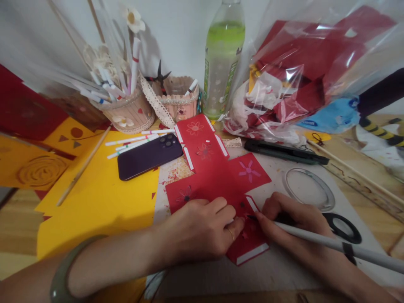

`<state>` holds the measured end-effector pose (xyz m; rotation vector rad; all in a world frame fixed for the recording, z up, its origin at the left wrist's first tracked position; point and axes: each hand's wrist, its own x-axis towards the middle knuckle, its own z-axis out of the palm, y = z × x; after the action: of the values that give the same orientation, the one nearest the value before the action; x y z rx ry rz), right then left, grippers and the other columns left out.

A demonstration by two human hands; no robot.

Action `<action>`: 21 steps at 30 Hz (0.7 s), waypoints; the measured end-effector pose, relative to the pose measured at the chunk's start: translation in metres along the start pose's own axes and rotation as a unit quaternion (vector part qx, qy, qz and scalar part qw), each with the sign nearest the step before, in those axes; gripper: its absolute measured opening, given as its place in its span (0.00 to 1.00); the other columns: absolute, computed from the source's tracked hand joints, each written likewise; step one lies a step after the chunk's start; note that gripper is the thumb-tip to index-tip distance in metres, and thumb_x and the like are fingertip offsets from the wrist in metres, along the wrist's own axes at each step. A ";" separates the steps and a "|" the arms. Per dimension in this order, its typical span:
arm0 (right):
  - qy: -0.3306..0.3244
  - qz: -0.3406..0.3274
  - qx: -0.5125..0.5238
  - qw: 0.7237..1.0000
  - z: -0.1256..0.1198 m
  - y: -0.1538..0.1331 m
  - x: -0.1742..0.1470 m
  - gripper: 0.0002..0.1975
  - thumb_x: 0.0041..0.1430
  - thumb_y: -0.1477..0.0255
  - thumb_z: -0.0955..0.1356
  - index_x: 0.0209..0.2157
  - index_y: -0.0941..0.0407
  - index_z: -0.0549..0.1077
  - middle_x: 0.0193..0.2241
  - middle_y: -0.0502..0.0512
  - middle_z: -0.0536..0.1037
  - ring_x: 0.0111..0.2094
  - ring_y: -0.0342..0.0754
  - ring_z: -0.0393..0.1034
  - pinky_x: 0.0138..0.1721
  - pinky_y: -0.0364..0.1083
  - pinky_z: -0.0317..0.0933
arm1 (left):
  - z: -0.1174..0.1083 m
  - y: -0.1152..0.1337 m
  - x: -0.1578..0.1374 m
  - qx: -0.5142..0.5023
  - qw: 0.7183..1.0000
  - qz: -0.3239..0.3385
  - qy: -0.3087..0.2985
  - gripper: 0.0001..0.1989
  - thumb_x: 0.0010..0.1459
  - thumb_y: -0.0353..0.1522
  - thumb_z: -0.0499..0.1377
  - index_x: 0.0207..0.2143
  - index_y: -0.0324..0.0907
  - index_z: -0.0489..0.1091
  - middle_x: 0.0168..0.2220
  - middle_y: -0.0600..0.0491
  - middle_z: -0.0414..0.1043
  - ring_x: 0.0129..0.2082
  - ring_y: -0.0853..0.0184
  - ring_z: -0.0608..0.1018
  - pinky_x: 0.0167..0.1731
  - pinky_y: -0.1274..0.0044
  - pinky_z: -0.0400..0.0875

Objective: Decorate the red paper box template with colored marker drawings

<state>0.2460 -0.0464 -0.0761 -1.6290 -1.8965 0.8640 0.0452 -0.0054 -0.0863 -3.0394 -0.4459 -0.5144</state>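
A red paper cut-out in a cross-like shape lies before me, with drawn flowers and white tape strips on its edge flaps. My right hand grips a white marker pen; its dark tip meets or nearly meets the lower panel. My left hand rests on the same panel, fingers curled and closed. Something small and pale peeks out by those fingers, too hidden to name. Black-handled scissors lie partly under my right hand.
A purple phone and several markers lie on yellow paper at left. Behind stand a pen cup, a basket with pliers, and a bottle. At right are a plastic bag, utility knife and tape ring.
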 end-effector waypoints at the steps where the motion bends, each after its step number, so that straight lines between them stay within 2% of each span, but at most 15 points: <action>1: 0.001 0.000 0.003 1.000 0.000 -0.001 0.000 0.13 0.56 0.71 0.63 0.19 0.53 0.60 0.15 0.44 0.64 0.16 0.40 0.58 0.17 0.39 0.52 | 0.000 0.000 0.000 0.001 1.000 0.002 -0.002 0.06 0.59 0.26 0.55 0.39 0.36 0.69 0.24 0.54 0.63 0.25 0.67 0.67 0.15 0.77 0.57; 10: -0.026 -0.005 -0.002 1.000 0.000 0.002 -0.002 0.12 0.56 0.71 0.63 0.19 0.54 0.60 0.15 0.45 0.64 0.16 0.40 0.58 0.17 0.39 0.53 | 0.000 0.001 0.000 0.004 1.000 0.001 -0.004 0.04 0.60 0.27 0.54 0.37 0.37 0.68 0.24 0.55 0.62 0.25 0.68 0.67 0.15 0.77 0.57; 17: 0.031 0.028 0.031 0.999 -0.001 -0.003 -0.004 0.13 0.54 0.71 0.63 0.18 0.53 0.59 0.15 0.45 0.64 0.17 0.40 0.57 0.18 0.40 0.52 | -0.001 0.000 0.002 0.001 1.000 0.000 -0.005 0.05 0.61 0.26 0.53 0.37 0.36 0.69 0.24 0.55 0.62 0.25 0.68 0.66 0.16 0.77 0.56; 21: 0.010 0.013 0.017 1.000 -0.001 -0.001 -0.003 0.13 0.55 0.71 0.63 0.18 0.54 0.59 0.15 0.45 0.64 0.17 0.40 0.58 0.18 0.40 0.52 | -0.001 0.000 0.000 0.003 1.000 0.001 -0.007 0.04 0.60 0.26 0.54 0.37 0.37 0.68 0.24 0.55 0.62 0.25 0.68 0.66 0.16 0.77 0.56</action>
<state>0.2469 -0.0496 -0.0748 -1.6392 -1.8416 0.8822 0.0452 -0.0055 -0.0854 -3.0393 -0.4437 -0.4921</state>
